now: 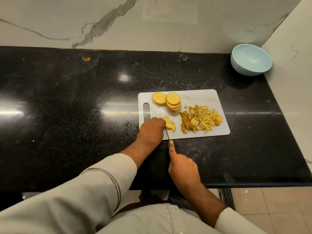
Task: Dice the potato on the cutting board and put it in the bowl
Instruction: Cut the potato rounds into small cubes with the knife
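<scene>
A white cutting board [202,97] lies on the black counter. Round potato slices [172,102] are stacked at its far left. A heap of diced potato [201,119] covers its right half. My left hand [152,128] holds down a small stack of potato slices [169,124] at the board's near left with curled fingers. My right hand [182,166] grips a knife [167,135], index finger stretched along its spine; the thin blade runs to the slices beside my left fingers. A light blue bowl [249,62] stands empty in the far right corner.
The black granite counter [76,107] stretches wide to the left of the board. Marble walls close the back and the right side by the bowl. The counter's front edge is near my body, with tiled floor [270,208] below at the right.
</scene>
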A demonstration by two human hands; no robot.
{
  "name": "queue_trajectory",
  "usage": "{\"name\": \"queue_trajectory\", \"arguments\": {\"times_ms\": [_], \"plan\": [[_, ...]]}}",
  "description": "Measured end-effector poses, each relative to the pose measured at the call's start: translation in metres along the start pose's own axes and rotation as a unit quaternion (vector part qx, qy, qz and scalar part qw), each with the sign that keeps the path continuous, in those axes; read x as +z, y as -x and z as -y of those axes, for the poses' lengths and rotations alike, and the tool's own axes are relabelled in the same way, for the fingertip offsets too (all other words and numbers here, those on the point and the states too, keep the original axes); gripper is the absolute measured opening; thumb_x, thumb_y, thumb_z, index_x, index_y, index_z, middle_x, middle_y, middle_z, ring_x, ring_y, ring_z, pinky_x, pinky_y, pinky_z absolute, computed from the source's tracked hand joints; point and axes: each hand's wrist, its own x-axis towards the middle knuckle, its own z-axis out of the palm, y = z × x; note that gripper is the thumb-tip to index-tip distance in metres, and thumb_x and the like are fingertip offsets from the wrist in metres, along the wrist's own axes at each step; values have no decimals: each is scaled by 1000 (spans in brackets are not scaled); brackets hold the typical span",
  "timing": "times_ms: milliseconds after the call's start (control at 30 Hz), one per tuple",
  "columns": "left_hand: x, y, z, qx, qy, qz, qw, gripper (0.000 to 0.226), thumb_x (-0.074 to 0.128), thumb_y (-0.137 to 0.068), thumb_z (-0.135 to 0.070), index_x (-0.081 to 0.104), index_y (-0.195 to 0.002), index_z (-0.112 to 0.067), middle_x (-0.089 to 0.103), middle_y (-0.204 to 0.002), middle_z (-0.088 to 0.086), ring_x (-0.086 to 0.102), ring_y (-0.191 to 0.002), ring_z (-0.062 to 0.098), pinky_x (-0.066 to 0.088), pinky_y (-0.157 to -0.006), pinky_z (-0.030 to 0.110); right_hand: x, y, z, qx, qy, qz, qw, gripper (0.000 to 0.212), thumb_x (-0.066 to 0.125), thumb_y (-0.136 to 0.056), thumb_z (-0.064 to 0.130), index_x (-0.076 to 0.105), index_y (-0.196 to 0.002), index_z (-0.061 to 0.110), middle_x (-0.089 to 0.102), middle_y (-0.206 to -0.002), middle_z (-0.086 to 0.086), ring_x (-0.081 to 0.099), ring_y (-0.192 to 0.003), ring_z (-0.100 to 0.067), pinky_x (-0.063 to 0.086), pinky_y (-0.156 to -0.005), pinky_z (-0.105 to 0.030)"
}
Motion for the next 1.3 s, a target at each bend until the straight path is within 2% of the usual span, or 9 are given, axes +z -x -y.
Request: {"name": "queue_trajectory", "arguments": {"times_ms": [167,233,367,500,667,900,1067,1133,1300], "plan": [[-10,-3,3,-73,127,-3,989,17,59,-89,-19,69,-103,-15,67,-101,9,62,-96,31,47,-74,33,-10,17,-20,24,-45,-65,997,61,34,-102,24,3,-153,32,56,-79,3,59,-70,-18,50,-64,-35],[-17,-8,0,-101,183,-13,978,31,71,-82,-34,68,-107,-16,68,-104,8,61,-100,29,49,-78,34,-15,20,-27,41,-67,-84,993,58,35,-102,26,8,-153,32,48,-70,6,53,-63,-13,49,-62,-31],[-17,-16,-25,-67,47,36,996,60,69,-73,-62,58,-112,-17,63,-112,7,57,-105,29,46,-82,38,-20,20,-35,59,-85,-96,990,54,37,-102,27,17,-152,32,48,-69,6,52,-62,-12,49,-62,-30],[-7,-22,-39,-103,27,42,993,47,67,-83,-49,57,-114,-14,54,-116,9,53,-107,31,43,-77,37,-24,11,-40,41,-88,-96,991,56,38,-102,27,16,-152,33,50,-70,6,53,-61,-12,49,-59,-29],[-9,-23,-45,-101,26,44,994,29,67,-86,-33,61,-107,-14,62,-112,9,57,-105,29,41,-74,33,-34,-4,-49,11,-76,-78,994,59,37,-102,27,10,-153,33,52,-73,4,55,-63,-13,49,-60,-31],[-11,-19,-36,-75,46,53,995,33,63,-88,-20,61,-120,-14,61,-119,7,55,-113,27,46,-91,38,-37,-26,-49,-18,-67,-59,996,59,34,-102,28,5,-153,35,58,-81,0,60,-72,-20,50,-64,-36],[-20,-24,-12,35,36,113,992,51,60,-87,-8,53,-136,-22,48,-141,5,44,-128,26,39,-104,37,-36,-30,-56,-40,-74,-53,995,59,33,-102,28,3,-153,35,62,-85,-1,60,-73,-18,53,-69,-37],[-19,-16,-1,-24,70,75,994,59,69,-83,-16,50,-139,-23,48,-143,3,43,-129,25,36,-105,36,-35,-33,-57,-41,-72,-51,995,58,33,-102,29,5,-153,35,62,-86,-1,61,-75,-19,52,-68,-37],[-4,9,-9,-223,211,-25,951,49,76,-77,-28,63,-123,-19,61,-111,3,59,-103,23,43,-86,30,-32,-41,-54,-33,-34,-46,998,60,32,-101,27,3,-153,35,64,-92,-2,63,-80,-23,42,-61,-35]]}}
